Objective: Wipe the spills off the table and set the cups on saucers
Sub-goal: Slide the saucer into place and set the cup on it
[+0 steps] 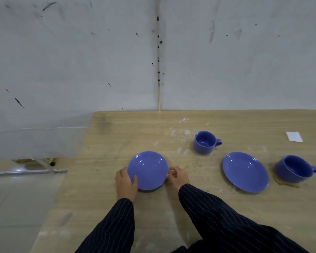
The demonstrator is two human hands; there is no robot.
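Two blue saucers lie on the wooden table [117, 207]. My left hand [125, 181] grips the left rim of the left saucer [148, 169], thumb on top. At that saucer's right rim, my right hand [178, 177] pinches the edge with curled fingers. The right saucer [244, 171] lies bare. One blue cup [205, 142] stands upright behind the saucers, handle to the right. A second blue cup [294, 168] stands at the right in a brown spill [281, 181]. White powdery spill [181, 134] is scattered left of the far cup.
A white paper piece [294, 136] lies at the far right of the table. A scuffed grey wall [153, 52] rises right behind the table's far edge. The table's left edge runs diagonally, with floor [16, 198] beyond it.
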